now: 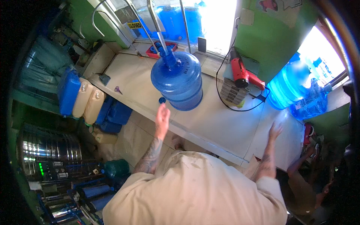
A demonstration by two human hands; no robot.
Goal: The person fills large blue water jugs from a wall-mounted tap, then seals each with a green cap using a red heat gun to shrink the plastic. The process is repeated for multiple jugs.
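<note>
A large blue water jug (182, 81) stands upright on the white tiled counter (222, 132), with a metal filling pipe (161, 39) running down to its neck. My left hand (162, 119) is in front of the jug, its fingers close together. Just beyond those fingertips is a small blue cap (162, 100); I cannot tell whether they touch it. Over at the right, my right hand (276, 130) is stretched low over the counter, blurred. A pale, translucent smear at its fingertips leaves its grip unclear. Two more blue jugs (289, 84) (310, 98) are beyond it, by the window.
A red heat gun (240, 73) with a black cord rests on a stacked block (233, 91). A red tray (152, 53) holds several blue caps. Scissors (118, 90) lie at the left. Jerrycans (92, 107) stand beside the counter. Another person's arm (299, 163) is at lower right.
</note>
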